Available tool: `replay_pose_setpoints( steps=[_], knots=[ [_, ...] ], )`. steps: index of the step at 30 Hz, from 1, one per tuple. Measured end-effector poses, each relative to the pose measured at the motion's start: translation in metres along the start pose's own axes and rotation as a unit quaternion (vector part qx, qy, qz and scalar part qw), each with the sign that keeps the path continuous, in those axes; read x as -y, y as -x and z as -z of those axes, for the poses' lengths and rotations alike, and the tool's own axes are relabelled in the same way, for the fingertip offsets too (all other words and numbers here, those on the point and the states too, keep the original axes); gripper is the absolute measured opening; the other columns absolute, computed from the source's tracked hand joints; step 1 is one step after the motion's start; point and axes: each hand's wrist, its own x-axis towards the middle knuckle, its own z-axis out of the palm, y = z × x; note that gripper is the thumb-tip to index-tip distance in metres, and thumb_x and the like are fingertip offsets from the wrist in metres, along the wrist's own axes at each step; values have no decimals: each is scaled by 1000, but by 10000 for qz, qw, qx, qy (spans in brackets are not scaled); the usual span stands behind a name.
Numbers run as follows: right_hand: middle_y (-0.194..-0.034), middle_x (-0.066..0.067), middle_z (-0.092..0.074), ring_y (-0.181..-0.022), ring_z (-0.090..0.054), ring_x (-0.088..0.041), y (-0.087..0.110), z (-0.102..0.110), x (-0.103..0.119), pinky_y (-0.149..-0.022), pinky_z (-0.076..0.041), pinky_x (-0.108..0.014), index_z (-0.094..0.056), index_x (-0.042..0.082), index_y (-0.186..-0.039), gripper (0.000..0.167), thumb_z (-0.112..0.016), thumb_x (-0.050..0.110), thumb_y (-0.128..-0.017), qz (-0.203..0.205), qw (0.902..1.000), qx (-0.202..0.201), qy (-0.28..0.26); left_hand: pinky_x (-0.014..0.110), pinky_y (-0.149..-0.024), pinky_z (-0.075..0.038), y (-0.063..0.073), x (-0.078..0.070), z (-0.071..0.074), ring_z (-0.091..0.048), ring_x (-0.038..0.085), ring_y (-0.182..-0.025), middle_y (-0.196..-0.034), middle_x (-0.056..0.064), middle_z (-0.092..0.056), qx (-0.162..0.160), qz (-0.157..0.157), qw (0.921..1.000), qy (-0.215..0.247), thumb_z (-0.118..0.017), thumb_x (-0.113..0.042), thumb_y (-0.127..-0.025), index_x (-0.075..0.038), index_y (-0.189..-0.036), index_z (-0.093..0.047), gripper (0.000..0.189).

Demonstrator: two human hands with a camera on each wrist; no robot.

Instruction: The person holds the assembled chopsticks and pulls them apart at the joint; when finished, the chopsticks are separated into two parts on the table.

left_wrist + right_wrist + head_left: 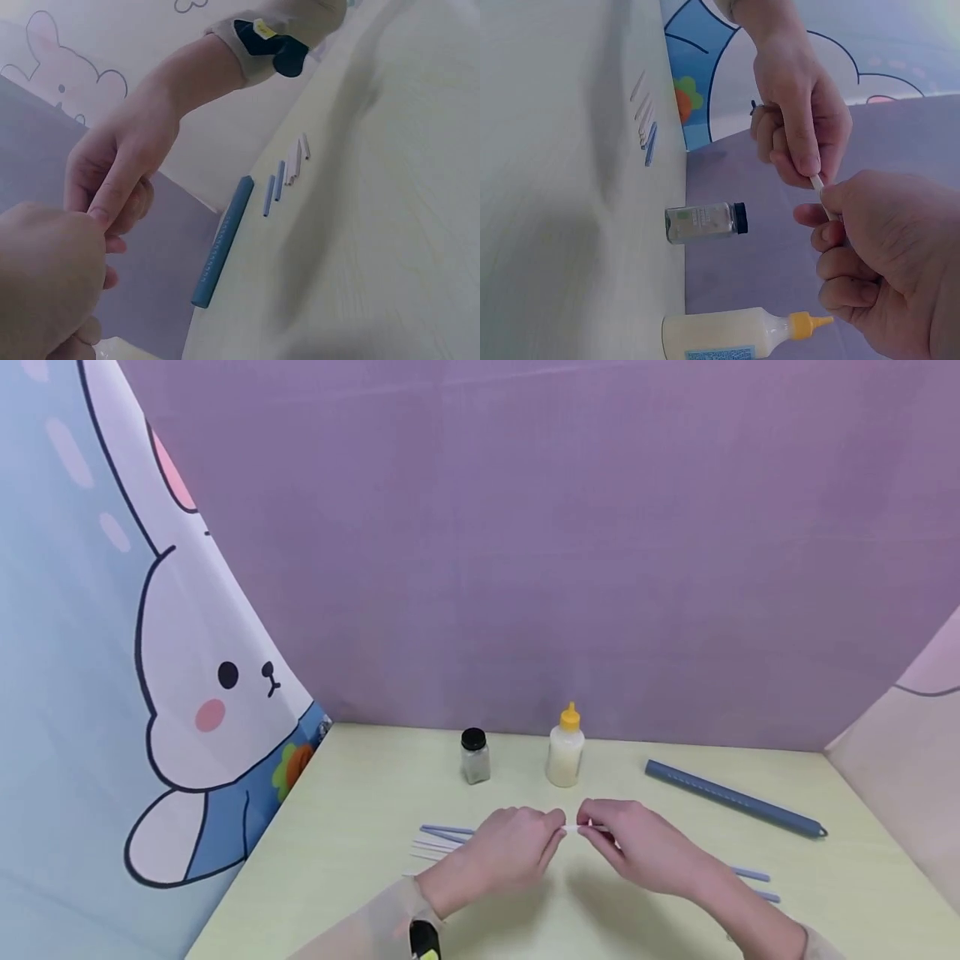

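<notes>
Above the table, a thin white strip (572,827) is stretched between the two hands. My left hand (517,843) pinches one end with thumb and forefinger, and my right hand (648,847) pinches the other. The right wrist view shows the short white strip (817,182) between the fingertips; most of it is hidden by the fingers. Behind the left hand, blue strips (442,829) and white strips (426,850) lie on the table, partly covered by it. More blue strips (752,874) stick out past the right forearm.
A small clear jar with a black lid (475,758) and a bottle with a yellow nozzle (566,752) stand behind the hands on the pale table (390,777). A long dark blue tube-like bar (735,797) lies back right. A purple cloth (525,568) hangs behind.
</notes>
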Motion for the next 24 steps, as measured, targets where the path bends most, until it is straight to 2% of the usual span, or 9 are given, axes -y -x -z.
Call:
replay_pose_setpoints(
  steps=[3, 6, 11, 13, 16, 21, 24],
  knots=[
    [-76, 21, -47, -66, -38, 10, 0, 3, -2, -60, -39, -11, -66, 25, -94, 20, -71, 6, -100, 185, 9998, -53, -1, 21, -47, -30, 0, -2, 2, -39, 4, -53, -62, -11, -38, 1, 42, 9999, -142, -50, -25, -112, -16, -88, -55, 25],
    [-76, 21, -48, -66, -37, 11, 2, 1, -3, -62, -37, -7, -68, 26, -94, 21, -72, 6, -99, 424, 9990, -142, 4, 20, -45, -27, 3, -1, 2, -36, 4, -51, -60, -12, -36, -144, -68, 9997, -201, -53, -25, -110, -17, -86, -55, 26],
    [-72, 21, -49, -64, -34, 15, 4, -3, -4, -60, -31, -1, -68, 28, -90, 23, -76, 7, -96, 1033, 9938, -420, 36, 18, -44, -21, 7, 3, 1, -31, 1, -46, -54, -13, -32, -549, -677, 9956, -353, -61, -25, -103, -19, -77, -53, 28],
    [-72, 21, -50, -64, -34, 15, 4, -4, -6, -60, -31, 0, -69, 28, -89, 22, -77, 8, -95, 1251, 9903, -579, 140, 18, -45, -21, 8, 5, 1, -32, 1, -46, -54, -13, -31, -637, -851, 9936, -380, -62, -26, -103, -19, -75, -52, 30],
    [-73, 20, -53, -65, -36, 15, 4, -5, -7, -61, -33, 0, -71, 26, -90, 20, -77, 8, -95, 1420, 9869, -734, 207, 18, -46, -22, 8, 4, 2, -32, 1, -47, -55, -13, -30, -633, -790, 9939, -429, -59, -28, -107, -19, -76, -50, 33],
    [-73, 17, -55, -68, -39, 12, 4, -4, -11, -62, -36, -3, -73, 24, -94, 18, -76, 7, -96, 1327, 9856, -1039, 119, 18, -44, -21, 5, -6, 3, -30, 2, -47, -56, -12, -31, -721, -279, 9958, -490, -55, -30, -110, -19, -79, -53, 33],
    [-75, 15, -61, -68, -44, 11, 5, -2, -14, -62, -39, -4, -74, 23, -95, 14, -76, 9, -97, 1360, 9846, -1090, 148, 18, -43, -22, 3, -7, 6, -31, 2, -47, -56, -12, -34, -704, -275, 9961, -460, -51, -31, -111, -19, -80, -55, 34]
  ],
)
